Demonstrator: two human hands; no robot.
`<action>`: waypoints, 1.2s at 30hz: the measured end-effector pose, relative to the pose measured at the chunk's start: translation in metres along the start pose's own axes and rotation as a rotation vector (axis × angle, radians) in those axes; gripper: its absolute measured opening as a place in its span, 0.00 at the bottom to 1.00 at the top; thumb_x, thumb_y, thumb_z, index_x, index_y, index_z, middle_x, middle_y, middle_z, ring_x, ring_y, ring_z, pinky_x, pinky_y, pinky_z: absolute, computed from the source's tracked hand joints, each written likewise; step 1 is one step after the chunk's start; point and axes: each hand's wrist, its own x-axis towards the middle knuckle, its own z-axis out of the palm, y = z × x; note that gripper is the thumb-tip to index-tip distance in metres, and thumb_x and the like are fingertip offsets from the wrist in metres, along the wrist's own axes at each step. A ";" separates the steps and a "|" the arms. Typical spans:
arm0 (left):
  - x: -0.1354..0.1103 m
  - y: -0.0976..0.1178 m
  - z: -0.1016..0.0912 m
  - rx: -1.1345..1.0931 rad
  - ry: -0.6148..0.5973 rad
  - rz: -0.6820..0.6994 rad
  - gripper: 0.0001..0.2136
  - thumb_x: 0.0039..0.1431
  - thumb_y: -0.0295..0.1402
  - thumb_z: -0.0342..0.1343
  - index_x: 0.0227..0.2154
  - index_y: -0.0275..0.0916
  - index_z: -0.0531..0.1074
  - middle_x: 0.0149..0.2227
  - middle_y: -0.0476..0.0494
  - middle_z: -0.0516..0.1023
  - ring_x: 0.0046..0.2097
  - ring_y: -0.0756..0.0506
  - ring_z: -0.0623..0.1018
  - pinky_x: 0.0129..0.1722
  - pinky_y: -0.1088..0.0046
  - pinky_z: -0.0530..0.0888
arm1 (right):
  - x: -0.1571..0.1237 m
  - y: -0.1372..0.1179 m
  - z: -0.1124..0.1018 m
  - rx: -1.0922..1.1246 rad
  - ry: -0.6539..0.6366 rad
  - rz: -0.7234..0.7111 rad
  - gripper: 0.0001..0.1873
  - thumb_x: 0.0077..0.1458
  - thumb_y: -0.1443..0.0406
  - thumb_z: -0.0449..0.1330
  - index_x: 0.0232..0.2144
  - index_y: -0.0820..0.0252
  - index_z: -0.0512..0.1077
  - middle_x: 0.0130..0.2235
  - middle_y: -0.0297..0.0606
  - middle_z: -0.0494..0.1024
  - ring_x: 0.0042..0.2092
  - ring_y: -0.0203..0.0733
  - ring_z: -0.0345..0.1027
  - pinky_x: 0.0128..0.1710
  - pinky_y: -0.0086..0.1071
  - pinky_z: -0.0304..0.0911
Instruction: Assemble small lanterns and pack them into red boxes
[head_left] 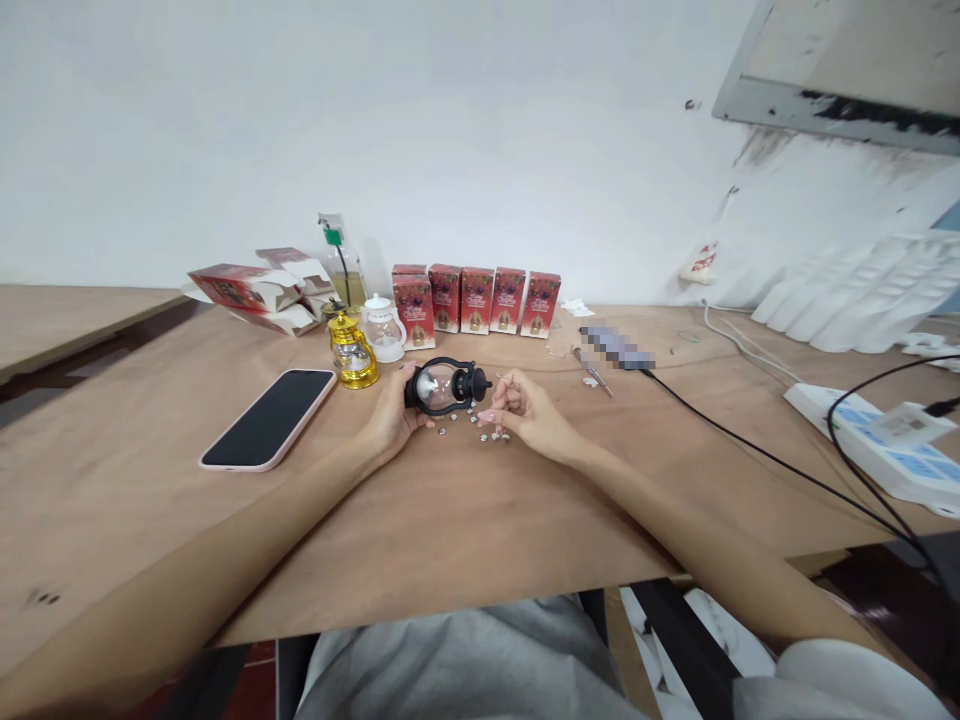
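A small black lantern (448, 387) with a clear globe lies tipped on its side, its base in the grip of my left hand (395, 412) and its top pointing right. My right hand (531, 412) is just beyond the lantern's top, fingers pinched together; whatever they hold is too small to make out. Several small silvery button cells (496, 437) are scattered on the table below and between both hands. Behind my left hand stand a gold lantern (352, 352) and a white lantern (384, 330), both upright.
Several red boxes (477, 300) stand along the wall; opened red boxes (251, 290) lie at left near a bottle (345, 265). A phone (270, 420) lies left. Rightward are a screwdriver (594, 373), a blurred cabled device (616, 348) and a power strip (877, 445).
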 end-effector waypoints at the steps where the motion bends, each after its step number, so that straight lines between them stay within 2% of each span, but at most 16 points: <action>1: -0.001 0.000 0.001 0.009 -0.001 -0.013 0.14 0.57 0.42 0.48 0.30 0.35 0.71 0.21 0.46 0.73 0.17 0.50 0.70 0.11 0.79 0.61 | 0.000 0.000 -0.001 0.002 -0.036 0.008 0.20 0.46 0.56 0.66 0.31 0.55 0.58 0.25 0.27 0.73 0.24 0.32 0.66 0.25 0.27 0.61; 5: -0.003 0.000 0.001 0.042 -0.004 -0.011 0.15 0.56 0.43 0.47 0.31 0.36 0.71 0.20 0.47 0.72 0.14 0.50 0.67 0.09 0.77 0.58 | -0.002 0.001 -0.003 -0.048 -0.145 0.015 0.17 0.52 0.51 0.60 0.31 0.56 0.60 0.23 0.27 0.70 0.23 0.32 0.63 0.26 0.27 0.60; 7: -0.002 -0.002 -0.001 0.059 -0.001 0.031 0.15 0.55 0.43 0.48 0.31 0.36 0.71 0.19 0.48 0.71 0.14 0.50 0.67 0.10 0.77 0.57 | -0.004 0.001 -0.004 -0.176 -0.152 -0.029 0.17 0.59 0.51 0.51 0.29 0.57 0.61 0.21 0.27 0.66 0.22 0.31 0.59 0.26 0.27 0.58; 10: -0.001 -0.006 -0.006 0.162 0.043 0.144 0.12 0.54 0.42 0.52 0.25 0.38 0.69 0.17 0.50 0.67 0.15 0.51 0.65 0.10 0.77 0.57 | -0.007 -0.004 -0.006 -0.459 -0.146 -0.098 0.18 0.64 0.56 0.42 0.27 0.58 0.60 0.22 0.29 0.66 0.23 0.32 0.59 0.28 0.29 0.55; 13: -0.004 -0.008 -0.008 0.287 0.056 0.251 0.11 0.53 0.39 0.55 0.22 0.39 0.68 0.17 0.52 0.65 0.17 0.51 0.63 0.12 0.77 0.58 | -0.008 -0.007 -0.009 -0.707 -0.170 -0.122 0.14 0.65 0.62 0.41 0.27 0.57 0.58 0.24 0.30 0.68 0.25 0.34 0.58 0.30 0.30 0.52; 17: -0.008 -0.006 -0.006 0.296 0.033 0.355 0.09 0.54 0.33 0.55 0.20 0.39 0.68 0.21 0.51 0.67 0.23 0.50 0.66 0.20 0.78 0.63 | -0.007 -0.006 -0.012 -0.943 -0.240 -0.127 0.14 0.64 0.65 0.39 0.29 0.58 0.60 0.26 0.34 0.69 0.27 0.37 0.60 0.31 0.31 0.51; 21: -0.008 -0.006 -0.005 0.254 0.059 0.345 0.11 0.54 0.29 0.54 0.17 0.39 0.68 0.21 0.50 0.67 0.28 0.47 0.68 0.28 0.77 0.65 | -0.006 -0.005 -0.013 -1.108 -0.292 -0.129 0.15 0.64 0.66 0.38 0.32 0.60 0.63 0.29 0.38 0.72 0.28 0.39 0.62 0.31 0.31 0.50; 26: -0.009 -0.006 -0.004 0.262 0.044 0.358 0.10 0.54 0.29 0.53 0.18 0.39 0.69 0.22 0.49 0.67 0.29 0.47 0.67 0.29 0.76 0.65 | -0.007 -0.006 -0.011 -1.270 -0.280 -0.125 0.16 0.65 0.65 0.38 0.37 0.62 0.64 0.30 0.42 0.75 0.28 0.43 0.66 0.29 0.33 0.47; 30: -0.009 -0.006 -0.003 0.316 0.048 0.370 0.10 0.52 0.32 0.54 0.17 0.39 0.67 0.22 0.49 0.65 0.29 0.47 0.66 0.30 0.76 0.65 | -0.008 -0.009 -0.008 -1.421 -0.256 -0.098 0.16 0.65 0.64 0.38 0.40 0.63 0.64 0.32 0.46 0.77 0.30 0.47 0.69 0.28 0.34 0.45; 36: -0.004 -0.009 -0.007 0.484 0.016 0.424 0.13 0.50 0.43 0.52 0.20 0.39 0.65 0.23 0.50 0.65 0.29 0.47 0.65 0.28 0.74 0.64 | -0.009 -0.017 -0.004 -1.524 -0.242 -0.080 0.19 0.66 0.62 0.37 0.41 0.63 0.65 0.33 0.46 0.78 0.33 0.49 0.72 0.27 0.33 0.47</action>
